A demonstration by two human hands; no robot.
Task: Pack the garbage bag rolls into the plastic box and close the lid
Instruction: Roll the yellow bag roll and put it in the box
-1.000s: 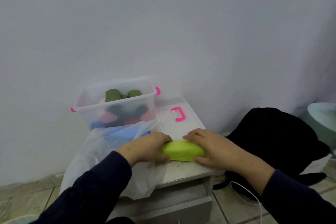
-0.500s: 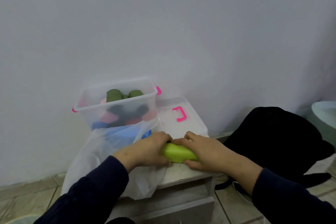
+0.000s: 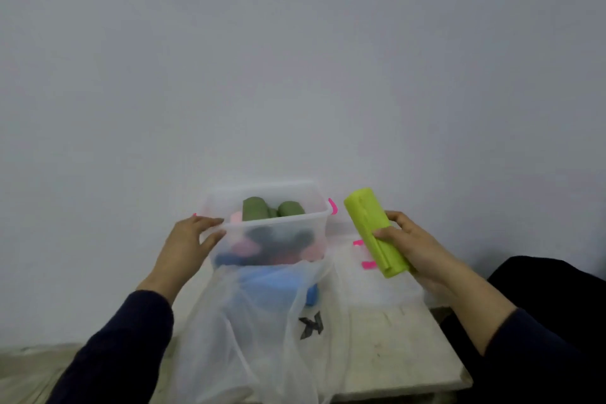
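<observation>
A clear plastic box (image 3: pixel 314 233) with pink latches stands on a small white table against the wall. Inside it lie dark green rolls (image 3: pixel 255 208), plus pink, black and blue ones. My left hand (image 3: pixel 188 243) grips the box's front left corner at the rim. Held in my right hand (image 3: pixel 416 248) is a lime-green garbage bag roll (image 3: pixel 372 226), raised and tilted, to the right of the box. The box's clear lid (image 3: pixel 367 275) with a pink handle lies flat on the table under that roll.
A thin white plastic bag (image 3: pixel 262 331) holding blue rolls (image 3: pixel 278 285) sags in front of the box and over the table's front edge. The white table (image 3: pixel 400 354) shows bare top at front right. Something black (image 3: pixel 541 292) sits on the floor to the right.
Both hands held the lime roll on the table. Now my right hand has lifted it up beside the box, and my left hand has moved to the box's front left corner.
</observation>
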